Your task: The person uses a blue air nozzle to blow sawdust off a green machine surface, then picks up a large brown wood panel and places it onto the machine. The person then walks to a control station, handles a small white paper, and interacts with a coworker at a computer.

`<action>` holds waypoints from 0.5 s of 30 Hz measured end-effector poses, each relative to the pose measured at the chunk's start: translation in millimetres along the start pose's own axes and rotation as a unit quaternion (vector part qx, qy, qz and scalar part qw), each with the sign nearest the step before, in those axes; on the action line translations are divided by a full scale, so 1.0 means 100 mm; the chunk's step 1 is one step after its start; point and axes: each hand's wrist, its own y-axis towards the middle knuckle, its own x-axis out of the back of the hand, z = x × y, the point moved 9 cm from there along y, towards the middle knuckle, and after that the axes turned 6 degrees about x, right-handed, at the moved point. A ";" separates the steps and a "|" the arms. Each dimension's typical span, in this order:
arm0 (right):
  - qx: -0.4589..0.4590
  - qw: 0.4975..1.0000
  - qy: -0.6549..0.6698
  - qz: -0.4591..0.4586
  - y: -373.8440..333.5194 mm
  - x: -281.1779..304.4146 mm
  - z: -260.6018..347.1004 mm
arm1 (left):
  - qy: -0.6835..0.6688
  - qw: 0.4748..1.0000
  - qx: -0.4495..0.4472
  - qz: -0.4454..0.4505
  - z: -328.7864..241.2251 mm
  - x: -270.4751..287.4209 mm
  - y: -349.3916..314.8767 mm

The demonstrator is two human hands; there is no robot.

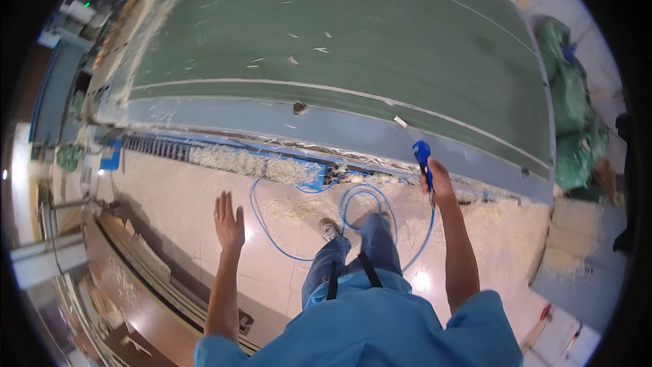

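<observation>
My right hand [438, 180] is wrapped round a blue air blow gun [422, 152], held just off the near edge of a large machine table. A thin blue air hose [430, 231] runs down from the gun's lower end and loops across the floor. My left hand [229, 223] hangs over the floor on the left, fingers stretched out and holding nothing. The table has a green top [353, 34] and a grey-blue front border [238, 112]. A small pale strip [401, 121] lies near the border, close to the gun's tip.
Wood shavings [238, 162] are heaped along the blue frame below the table edge. Stacked boards [142, 278] stand at the lower left. Green bags [570, 102] are piled at the right. Hose loops [360, 194] lie by my feet, and sawdust covers a grey sheet [574, 238].
</observation>
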 end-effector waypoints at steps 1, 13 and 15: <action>0.030 0.995 0.032 -0.094 -0.03 0.26 -0.07 | -0.043 0.999 0.016 0.025 0.13 -0.07 -0.08; -0.088 0.980 -0.065 -0.167 -1.90 1.53 0.11 | -0.166 0.984 -0.003 0.066 -0.10 0.08 0.37; -0.089 0.988 -0.003 -0.124 -1.56 1.06 0.33 | -0.173 0.981 -0.056 0.060 -0.47 0.09 0.87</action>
